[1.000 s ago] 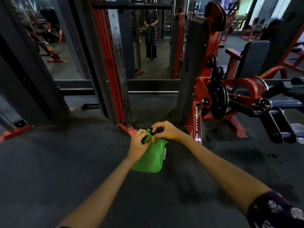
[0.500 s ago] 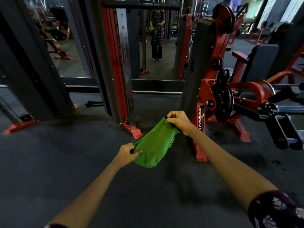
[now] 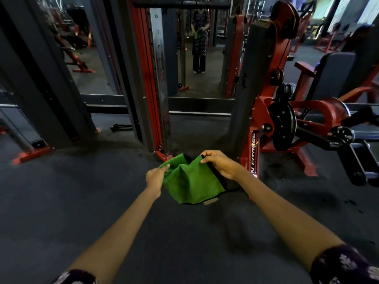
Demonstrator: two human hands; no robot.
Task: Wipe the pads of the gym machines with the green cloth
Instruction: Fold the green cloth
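The left hand (image 3: pixel 155 178) pinches the left top corner of the green cloth (image 3: pixel 190 182) between thumb and fingertips, and the right hand (image 3: pixel 220 163) pinches the opposite top corner, so the cloth hangs spread between them in front of the body, above the dark floor (image 3: pixel 82 201). Just beyond the right hand stands a red and grey machine frame (image 3: pixel 253 124). Beyond the left hand rises a numbered weight-stack column (image 3: pixel 159 64). Farther back, a mirror (image 3: pixel 200 48) shows the person's reflection.
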